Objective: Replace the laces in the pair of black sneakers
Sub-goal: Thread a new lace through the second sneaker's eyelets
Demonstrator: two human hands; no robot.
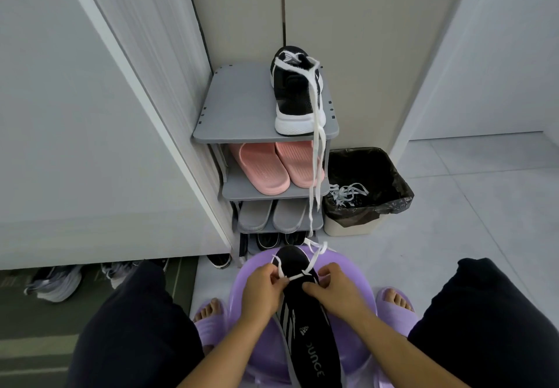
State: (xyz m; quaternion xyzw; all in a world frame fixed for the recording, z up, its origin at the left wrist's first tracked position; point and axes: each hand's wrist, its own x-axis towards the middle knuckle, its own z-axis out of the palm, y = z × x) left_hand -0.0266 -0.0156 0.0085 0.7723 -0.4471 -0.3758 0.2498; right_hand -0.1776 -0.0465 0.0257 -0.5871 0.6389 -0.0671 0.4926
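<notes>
Left hand (264, 289) pinches white lace (295, 277) across toe eyelets. Right hand (337, 292) grips black sneaker (314, 336) lying between both hands. Best even lace ends before crossing. Second sneaker (298, 94) well beyond hands, on shoe rack (236, 109).

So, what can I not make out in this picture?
Head view:
Sneaker eyelets: hidden by the left hand, pinching the lace, and right hand.
Sneaker heel: cut off by the bottom edge.
Bottom shoes: shadowed by the rack's upper shelves.
Laces in the bin: tangled, number unclear.
</notes>
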